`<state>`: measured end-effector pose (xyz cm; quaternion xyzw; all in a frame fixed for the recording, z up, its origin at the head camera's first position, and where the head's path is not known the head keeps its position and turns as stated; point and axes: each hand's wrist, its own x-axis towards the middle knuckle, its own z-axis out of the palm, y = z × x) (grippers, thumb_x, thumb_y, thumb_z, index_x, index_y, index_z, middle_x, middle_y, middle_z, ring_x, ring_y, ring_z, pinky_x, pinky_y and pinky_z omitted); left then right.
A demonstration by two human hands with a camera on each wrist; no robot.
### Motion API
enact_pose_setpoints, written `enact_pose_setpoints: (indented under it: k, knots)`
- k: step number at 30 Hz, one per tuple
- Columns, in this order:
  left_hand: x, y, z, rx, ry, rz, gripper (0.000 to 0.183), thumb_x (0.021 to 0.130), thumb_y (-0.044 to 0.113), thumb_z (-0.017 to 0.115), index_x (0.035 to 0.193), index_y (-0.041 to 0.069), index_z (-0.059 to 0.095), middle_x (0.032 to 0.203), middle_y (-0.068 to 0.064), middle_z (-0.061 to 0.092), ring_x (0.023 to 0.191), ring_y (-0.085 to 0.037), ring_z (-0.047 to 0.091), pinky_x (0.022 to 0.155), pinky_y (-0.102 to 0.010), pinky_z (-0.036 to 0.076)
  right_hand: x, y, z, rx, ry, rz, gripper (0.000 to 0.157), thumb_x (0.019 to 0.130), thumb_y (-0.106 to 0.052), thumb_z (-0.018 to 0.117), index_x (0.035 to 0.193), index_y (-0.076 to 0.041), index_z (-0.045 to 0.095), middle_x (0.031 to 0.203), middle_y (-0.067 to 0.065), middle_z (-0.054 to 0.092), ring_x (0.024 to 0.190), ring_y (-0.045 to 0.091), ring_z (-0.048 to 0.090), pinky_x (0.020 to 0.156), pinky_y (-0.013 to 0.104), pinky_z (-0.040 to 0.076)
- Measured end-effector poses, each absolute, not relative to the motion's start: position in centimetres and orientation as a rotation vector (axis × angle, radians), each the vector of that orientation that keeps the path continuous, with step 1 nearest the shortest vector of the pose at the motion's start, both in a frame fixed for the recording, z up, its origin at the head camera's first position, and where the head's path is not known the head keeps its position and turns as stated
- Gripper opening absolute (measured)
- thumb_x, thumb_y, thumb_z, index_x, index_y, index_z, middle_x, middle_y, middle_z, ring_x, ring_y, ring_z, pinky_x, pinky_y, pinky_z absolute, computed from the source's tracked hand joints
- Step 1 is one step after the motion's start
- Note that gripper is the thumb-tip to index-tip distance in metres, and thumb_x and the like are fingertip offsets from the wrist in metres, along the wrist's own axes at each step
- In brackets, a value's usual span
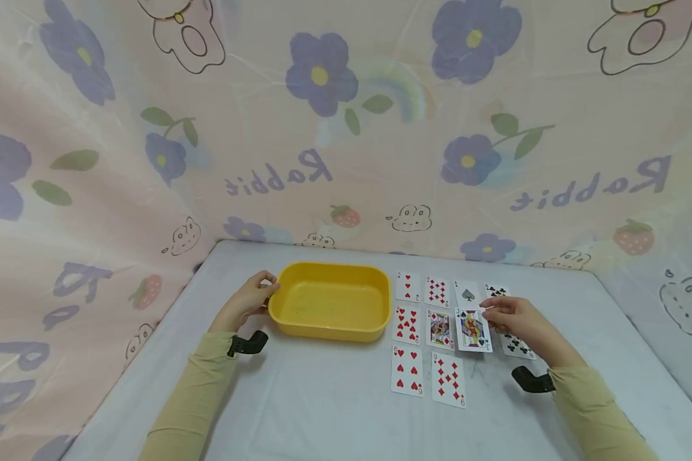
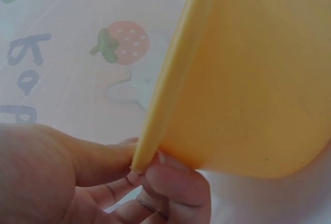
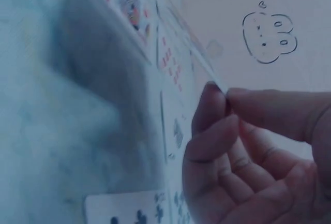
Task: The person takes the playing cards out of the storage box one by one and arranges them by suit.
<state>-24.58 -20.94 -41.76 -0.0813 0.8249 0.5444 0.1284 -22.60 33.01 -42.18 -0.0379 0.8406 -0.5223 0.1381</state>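
My left hand [image 1: 245,302] pinches the left rim of a yellow plastic basin [image 1: 330,301]. In the left wrist view, thumb and fingers lie on either side of the basin wall [image 2: 243,79]. My right hand [image 1: 521,325] pinches a face playing card [image 1: 471,334], a jack with black pips, by its upper right corner. A shadow falls below the card, which appears nearly edge-on in the right wrist view. Above it lies an ace of spades [image 1: 467,294]. Two clubs cards, one of them [image 1: 518,347] beneath my right hand, lie partly covered.
Left of the held card, face-up cards lie in columns: hearts, with a six of hearts [image 1: 407,371] nearest, and diamonds, with a king [image 1: 441,330] and a nine of diamonds [image 1: 448,379]. A white cloth [image 1: 311,397] covers the table. Patterned curtains [image 1: 346,147] stand behind and beside it.
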Motion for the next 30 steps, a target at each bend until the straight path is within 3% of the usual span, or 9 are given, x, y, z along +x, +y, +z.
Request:
enact_pose_setpoints:
  k: [14,30]
  knots:
    - [-24.4,-20.9,-41.7,-0.229,2.405,1.588,0.022,0.102,0.023,0.047,0.115,0.006,0.042,0.095,-0.018,0.059,0.075,-0.024,0.057,0.06,-0.029,0.05,-22.6,33.3,-43.3,-0.057,2.543,-1.397,0.036,0.093,-0.009,0.06,0.12,0.014,0.051,0.084,0.008,0.066,0.069,0.017,0.056,0.06,0.032,0.049]
    - [-24.1,-20.8,-41.7,-0.199,2.405,1.606,0.019,0.103,0.02,0.045,0.115,0.005,0.041,0.095,-0.02,0.059,0.074,-0.024,0.057,0.061,-0.03,0.051,-22.5,33.3,-43.6,-0.002,2.615,-1.287,0.036,0.084,-0.005,0.07,0.111,0.013,0.055,0.085,0.007,0.064,0.07,0.016,0.058,0.059,0.032,0.053]
